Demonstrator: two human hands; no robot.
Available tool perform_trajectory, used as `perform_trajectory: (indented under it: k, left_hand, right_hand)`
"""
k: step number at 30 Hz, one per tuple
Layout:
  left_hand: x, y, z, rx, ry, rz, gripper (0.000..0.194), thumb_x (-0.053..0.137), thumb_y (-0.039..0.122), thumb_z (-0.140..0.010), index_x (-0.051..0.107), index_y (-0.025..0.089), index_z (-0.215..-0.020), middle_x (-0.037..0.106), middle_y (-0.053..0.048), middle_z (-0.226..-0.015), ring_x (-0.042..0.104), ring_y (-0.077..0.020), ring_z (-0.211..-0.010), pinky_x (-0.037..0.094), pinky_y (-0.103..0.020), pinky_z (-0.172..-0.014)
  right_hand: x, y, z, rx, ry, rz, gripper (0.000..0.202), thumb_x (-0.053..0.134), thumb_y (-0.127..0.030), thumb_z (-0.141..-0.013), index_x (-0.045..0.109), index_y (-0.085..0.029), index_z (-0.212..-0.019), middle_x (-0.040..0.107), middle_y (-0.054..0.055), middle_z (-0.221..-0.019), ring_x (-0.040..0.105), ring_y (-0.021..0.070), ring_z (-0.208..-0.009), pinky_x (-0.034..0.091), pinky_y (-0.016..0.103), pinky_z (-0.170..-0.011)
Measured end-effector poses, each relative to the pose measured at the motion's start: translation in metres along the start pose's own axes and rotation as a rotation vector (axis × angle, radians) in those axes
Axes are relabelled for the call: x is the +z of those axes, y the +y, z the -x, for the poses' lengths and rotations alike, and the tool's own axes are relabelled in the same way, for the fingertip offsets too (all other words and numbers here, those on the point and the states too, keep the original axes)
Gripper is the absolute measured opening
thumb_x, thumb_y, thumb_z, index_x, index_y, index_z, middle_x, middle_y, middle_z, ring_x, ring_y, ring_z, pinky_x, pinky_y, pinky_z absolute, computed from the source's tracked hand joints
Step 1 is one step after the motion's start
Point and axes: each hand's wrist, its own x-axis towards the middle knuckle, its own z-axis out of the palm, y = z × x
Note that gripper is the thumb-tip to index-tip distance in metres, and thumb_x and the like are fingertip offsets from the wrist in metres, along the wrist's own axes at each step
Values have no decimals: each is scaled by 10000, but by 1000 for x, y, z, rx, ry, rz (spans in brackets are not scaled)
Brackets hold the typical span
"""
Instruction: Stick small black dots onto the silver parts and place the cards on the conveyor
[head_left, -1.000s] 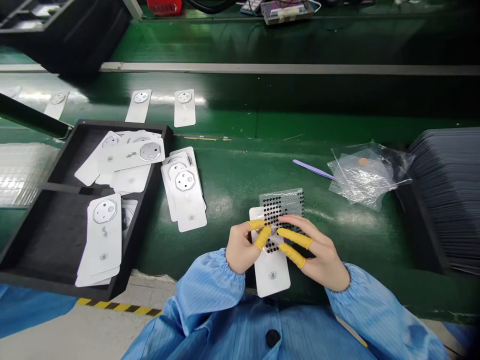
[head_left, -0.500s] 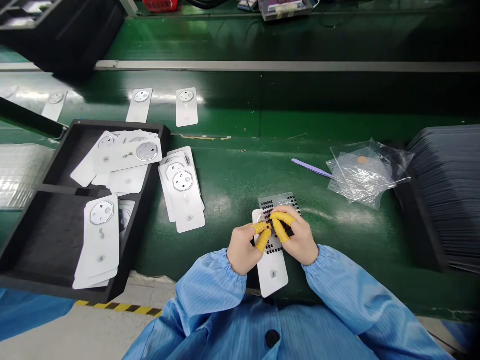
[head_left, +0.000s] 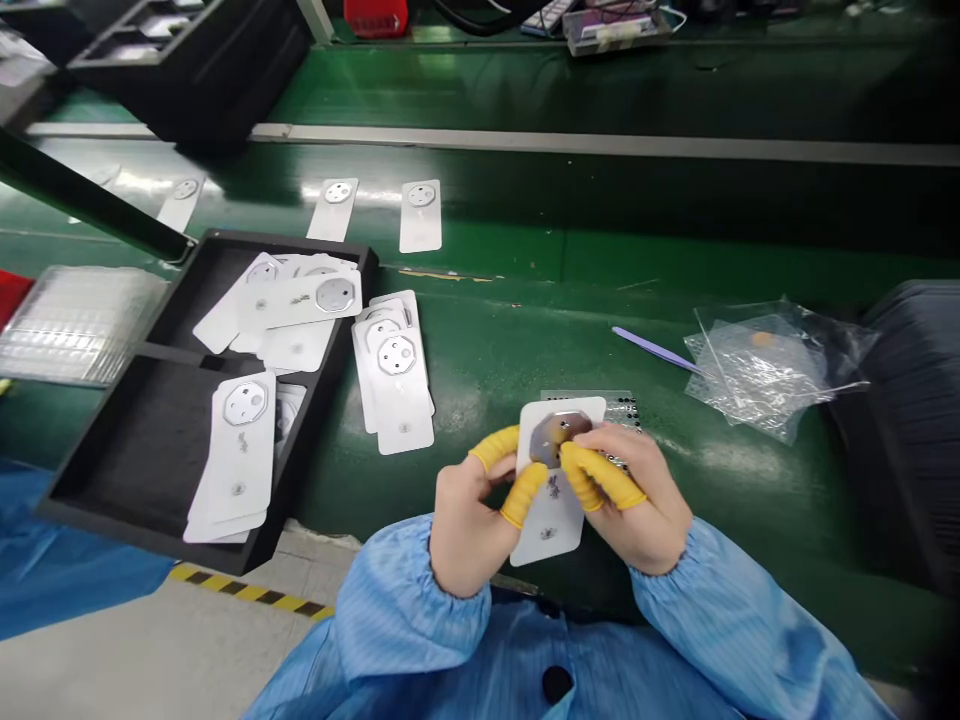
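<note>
A white phone back cover [head_left: 544, 535] with a shiny octagonal camera plate is tilted up before my body. My left hand [head_left: 472, 525] grips its left edge between thumb and fingers, which wear yellow finger cots. My right hand [head_left: 641, 510], also in yellow finger cots, has its fingertips pinched together at the camera plate; anything tiny between them is too small to make out. Partly hidden behind the cover, a clear sheet of small black dots [head_left: 628, 408] lies on the green bench.
Left of my hands, more white covers lie in a pile [head_left: 405, 405] and in a black divided tray [head_left: 150, 480]. Purple tweezers [head_left: 652, 347] and a crumpled clear bag [head_left: 772, 375] lie to the right, near stacked black trays [head_left: 907, 420]. Another person's blue sleeve [head_left: 75, 550] shows at left.
My hands have moved off the dot sheet. The left hand has taken hold of the cover and raised it, and my right fingers are now at its camera plate. The view has shifted left.
</note>
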Motion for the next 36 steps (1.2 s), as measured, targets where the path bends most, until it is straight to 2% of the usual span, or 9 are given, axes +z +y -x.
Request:
perform_trajectory:
  k: [2, 8, 15, 19, 22, 25, 28, 33, 36]
  left_hand:
    - [7, 8, 1, 78, 7, -73, 210, 649, 104, -799, 709, 182, -985, 756, -36, -996, 732, -165, -826, 591, -189, -753]
    - [10, 12, 3, 206, 81, -169, 277, 661, 39, -739, 720, 142, -989, 762, -50, -966, 734, -165, -848, 569, -147, -795]
    - [11, 12, 5, 268, 58, -233, 247, 665, 58, -756, 707, 118, -993, 746, -96, -1015, 732, -173, -863, 566, -152, -808]
    - [11, 9, 6, 230, 91, -217, 246, 653, 71, -767, 694, 113, -1006, 745, -105, -1014, 732, -178, -865, 579, -167, -783]
    - [11, 5, 6, 169, 60, -178, 225, 640, 82, -772, 700, 126, -984, 737, -99, -1044, 731, -194, -874, 594, -201, -772]
    - [13, 1, 6, 121, 28, -156, 212, 629, 78, -767, 712, 139, -952, 749, -85, -1012, 734, -207, -859, 605, -219, -737]
    - [15, -1, 7, 77, 41, -101, 204, 643, 78, -763, 719, 147, -939, 758, -75, -978, 735, -209, -851, 601, -225, -737]
    - [17, -6, -2, -80, -23, 303, 249, 622, 187, -847, 666, 157, -1090, 732, -90, -1069, 708, -209, -939, 578, -265, -811]
    - [16, -13, -11, -153, 49, 453, 290, 661, 274, -829, 640, 135, -1082, 743, -104, -1015, 714, -205, -894, 575, -254, -761]
  right_hand:
    - [-4, -8, -2, -8, -61, -43, 389, 580, -126, -847, 531, -226, -1220, 679, 44, -1007, 630, 196, -988, 527, 352, -913]
    - [-13, -10, 2, -132, -79, -9, 490, 500, -91, -874, 464, -202, -1350, 700, 48, -1036, 647, 186, -996, 505, 362, -986]
    - [-13, -6, 3, -78, -111, -11, 568, 503, -57, -853, 412, -213, -1392, 679, 45, -1124, 639, 180, -1044, 493, 379, -1015]
    - [-13, -6, 2, -189, -266, 87, 676, 501, -26, -810, 311, -158, -1446, 474, 156, -1404, 480, 285, -1274, 456, 499, -1030]
    - [-12, -9, 3, -208, -392, 143, 713, 492, -26, -785, 266, -91, -1458, 350, 234, -1468, 361, 370, -1348, 455, 575, -997]
    - [-10, -10, 7, -147, -442, 132, 705, 464, -33, -792, 246, -73, -1462, 342, 231, -1473, 316, 363, -1374, 434, 576, -1029]
    - [-7, -5, 11, -78, -415, -16, 654, 440, -79, -835, 270, -154, -1462, 320, 157, -1502, 327, 326, -1376, 409, 567, -1062]
    - [2, -2, 18, 220, -64, -234, 586, 519, -136, -859, 383, -307, -1402, 308, 48, -1517, 349, 295, -1375, 374, 550, -1095]
    - [15, -3, 26, 476, -25, -439, 619, 553, -181, -876, 315, -316, -1431, 384, 80, -1481, 473, 262, -1298, 463, 480, -1038]
